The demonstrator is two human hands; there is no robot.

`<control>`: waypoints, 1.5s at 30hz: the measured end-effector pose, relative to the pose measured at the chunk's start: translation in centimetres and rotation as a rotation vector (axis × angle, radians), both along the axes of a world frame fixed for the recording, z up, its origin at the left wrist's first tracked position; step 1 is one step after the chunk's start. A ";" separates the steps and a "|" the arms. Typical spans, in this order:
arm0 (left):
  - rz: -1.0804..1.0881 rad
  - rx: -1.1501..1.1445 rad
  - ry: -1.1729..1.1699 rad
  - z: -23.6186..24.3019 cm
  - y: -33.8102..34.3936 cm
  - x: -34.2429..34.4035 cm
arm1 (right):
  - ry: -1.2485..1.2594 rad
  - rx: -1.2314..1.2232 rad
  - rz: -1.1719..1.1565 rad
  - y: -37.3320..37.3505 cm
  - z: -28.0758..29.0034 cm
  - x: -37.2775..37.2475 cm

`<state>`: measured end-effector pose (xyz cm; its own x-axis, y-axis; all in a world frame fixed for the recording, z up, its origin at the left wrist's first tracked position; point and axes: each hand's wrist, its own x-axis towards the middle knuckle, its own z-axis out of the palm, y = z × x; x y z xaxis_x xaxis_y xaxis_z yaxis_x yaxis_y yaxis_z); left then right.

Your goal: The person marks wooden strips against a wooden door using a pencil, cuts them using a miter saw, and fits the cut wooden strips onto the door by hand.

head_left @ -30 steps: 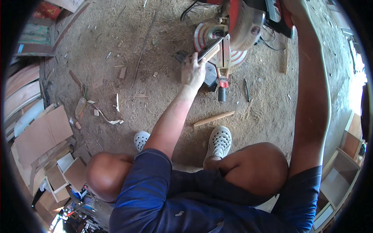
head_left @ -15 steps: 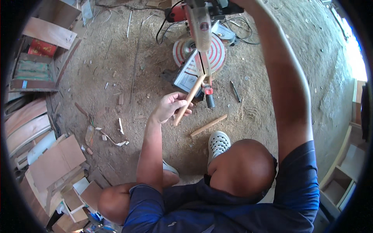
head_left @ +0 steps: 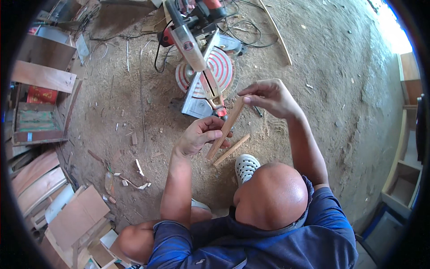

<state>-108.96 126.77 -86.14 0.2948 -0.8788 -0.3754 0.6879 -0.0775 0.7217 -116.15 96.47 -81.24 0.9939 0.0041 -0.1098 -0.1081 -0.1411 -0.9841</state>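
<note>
Between my hands is a thin wooden strip (head_left: 233, 115), held at a slant. My left hand (head_left: 198, 138) grips its lower half, thumb across it and fingers curled. My right hand (head_left: 268, 99) pinches its upper end with thumb and forefinger. Just behind stands a miter saw (head_left: 189, 45) on the floor, its head over a round base (head_left: 224, 65) with red and pale rings; its red and black front handle is partly hidden by the strip and hand. A second strip (head_left: 230, 150) lies on the dusty floor below, near my pale perforated clog (head_left: 246, 166). A dark slender item (head_left: 257, 111) lies behind my right wrist.
Piled boards and wooden boxes (head_left: 77, 217) line the left side. Wooden cabinet frames (head_left: 402, 179) stand at the right. Black cords (head_left: 247, 38) coil behind the saw, beside a long batten (head_left: 277, 38). Offcuts and sawdust are scattered over the floor (head_left: 114, 157).
My right hand has left the saw's top handle and come down onto the strip. My left hand has drawn the strip back from the saw toward my body. The view has shifted too.
</note>
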 end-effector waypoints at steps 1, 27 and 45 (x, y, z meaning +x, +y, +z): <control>-0.015 -0.004 0.030 0.1 -0.2 0.1 | -0.020 0.093 -0.047 0.2 -0.4 -0.1; 0.083 -0.145 0.106 -1.0 0.4 0.1 | -0.096 0.539 -0.263 4.1 -0.7 0.7; -0.395 0.900 -1.350 -20.2 -2.4 -14.7 | 0.062 0.367 -0.125 3.8 -6.2 -4.2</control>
<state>-123.70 124.38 -106.38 0.6334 -0.6323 -0.4461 -0.5111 -0.7747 0.3723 -120.35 100.32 -87.46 0.9807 -0.0667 -0.1837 -0.1633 0.2366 -0.9578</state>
